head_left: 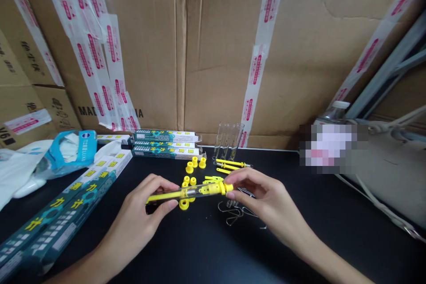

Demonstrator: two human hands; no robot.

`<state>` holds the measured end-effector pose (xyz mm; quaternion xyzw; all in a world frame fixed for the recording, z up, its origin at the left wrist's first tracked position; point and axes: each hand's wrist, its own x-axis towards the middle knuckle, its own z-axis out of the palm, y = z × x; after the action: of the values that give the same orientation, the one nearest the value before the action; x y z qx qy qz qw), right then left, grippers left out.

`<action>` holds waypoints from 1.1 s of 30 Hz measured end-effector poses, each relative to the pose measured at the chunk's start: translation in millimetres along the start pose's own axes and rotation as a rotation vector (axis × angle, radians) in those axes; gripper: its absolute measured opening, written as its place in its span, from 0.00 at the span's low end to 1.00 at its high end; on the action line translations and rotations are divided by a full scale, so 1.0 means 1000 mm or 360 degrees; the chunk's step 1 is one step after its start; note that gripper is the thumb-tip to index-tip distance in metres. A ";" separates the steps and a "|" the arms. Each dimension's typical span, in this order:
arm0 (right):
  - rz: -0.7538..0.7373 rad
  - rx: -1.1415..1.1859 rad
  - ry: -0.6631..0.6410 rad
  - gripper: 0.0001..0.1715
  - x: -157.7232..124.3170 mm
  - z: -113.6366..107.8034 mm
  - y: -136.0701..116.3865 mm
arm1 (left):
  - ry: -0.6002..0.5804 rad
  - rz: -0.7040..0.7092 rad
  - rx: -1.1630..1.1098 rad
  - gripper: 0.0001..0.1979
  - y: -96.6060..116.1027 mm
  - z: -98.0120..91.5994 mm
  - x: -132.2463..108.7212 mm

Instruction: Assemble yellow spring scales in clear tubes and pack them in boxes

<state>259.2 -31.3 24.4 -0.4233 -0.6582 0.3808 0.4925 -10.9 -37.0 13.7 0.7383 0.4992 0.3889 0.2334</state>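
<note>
We find the left hand (135, 217) and right hand (268, 199), fingers (168, 205) clamped on a clear yellow-ended tube (193, 192), held over the bench (199, 253) at six o'clock; yellow fittings (189, 167), apparently plastic, lie at twelve.

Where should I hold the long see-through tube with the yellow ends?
Hold the tube with two hands, coming in from both ends. Wrap one hand around the thin yellow end and pinch the fat yellow end with the other, as the left hand and right hand do here. It is long and narrow, so two holds should keep it steady.
</note>
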 end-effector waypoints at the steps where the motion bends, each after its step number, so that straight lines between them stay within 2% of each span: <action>1: -0.0001 0.0003 -0.0004 0.07 0.000 0.000 0.000 | 0.0002 0.0005 -0.0007 0.04 0.000 0.000 0.000; 13: 0.0027 -0.0012 0.0032 0.11 0.003 -0.002 -0.005 | -0.0002 0.0004 0.0019 0.04 -0.001 -0.002 0.000; 27: 0.0032 -0.0059 -0.0034 0.14 0.001 -0.001 -0.009 | 0.0102 0.0029 0.0060 0.03 -0.002 -0.004 0.001; 33: 0.0000 -0.0205 -0.0033 0.13 0.000 -0.001 -0.009 | 0.0075 -0.0015 0.0067 0.04 -0.003 -0.003 0.001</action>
<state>258.9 -34.1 33.0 -0.4502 -0.6864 0.3419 0.4574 -14.4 -34.9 14.0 0.7313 0.5160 0.3946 0.2078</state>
